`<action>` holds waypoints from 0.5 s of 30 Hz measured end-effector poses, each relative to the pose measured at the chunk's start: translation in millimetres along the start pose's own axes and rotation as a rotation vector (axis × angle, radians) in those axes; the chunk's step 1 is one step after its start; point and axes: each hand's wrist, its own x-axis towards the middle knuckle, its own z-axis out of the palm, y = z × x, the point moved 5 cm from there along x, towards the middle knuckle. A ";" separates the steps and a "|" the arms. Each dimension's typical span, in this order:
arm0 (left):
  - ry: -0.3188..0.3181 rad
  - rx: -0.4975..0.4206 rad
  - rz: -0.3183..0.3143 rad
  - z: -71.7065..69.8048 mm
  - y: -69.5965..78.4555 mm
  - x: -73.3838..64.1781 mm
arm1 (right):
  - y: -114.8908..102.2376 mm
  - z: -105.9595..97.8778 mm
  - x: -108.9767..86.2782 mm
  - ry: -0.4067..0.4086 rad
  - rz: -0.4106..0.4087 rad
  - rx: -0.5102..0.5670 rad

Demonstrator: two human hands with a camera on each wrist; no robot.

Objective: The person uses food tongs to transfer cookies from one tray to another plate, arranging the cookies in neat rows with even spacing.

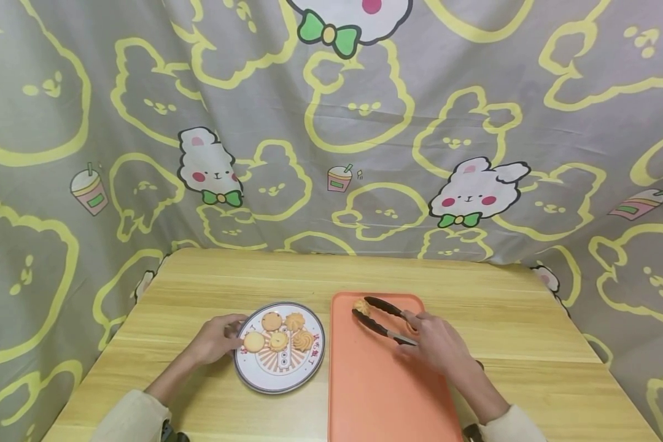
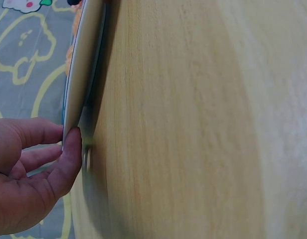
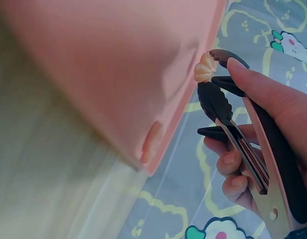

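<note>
My left hand [image 1: 217, 339] pinches the left rim of a round white plate [image 1: 276, 377] with a dark edge, red lettering and a ray pattern. Several cookies [image 1: 254, 342] lie on it, some smooth and some piped. In the left wrist view, thumb and fingers meet the rim from opposite sides. My right hand [image 1: 442, 344] grips black-tipped metal tongs [image 1: 371, 324] over the far end of an orange tray [image 1: 387, 393]. Between the tong tips sits a piped cookie [image 3: 206, 67]. Another cookie [image 3: 152, 142] lies in a tray corner in the right wrist view.
Plate and tray stand side by side on a light wooden table [image 1: 210, 276], with a narrow gap between them. A grey curtain [image 1: 287, 123] with yellow outlines and cartoon rabbits hangs behind the table and along its sides.
</note>
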 end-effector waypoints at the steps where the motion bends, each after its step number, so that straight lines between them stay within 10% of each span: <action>1: 0.000 0.001 0.000 0.0 0.0 0.0 | -2.4 -1.3 0.0 0.004 -0.010 -0.002; 15: 0.009 0.031 0.003 -0.2 0.6 0.4 | -54.1 -17.9 -0.7 0.065 -0.195 -0.038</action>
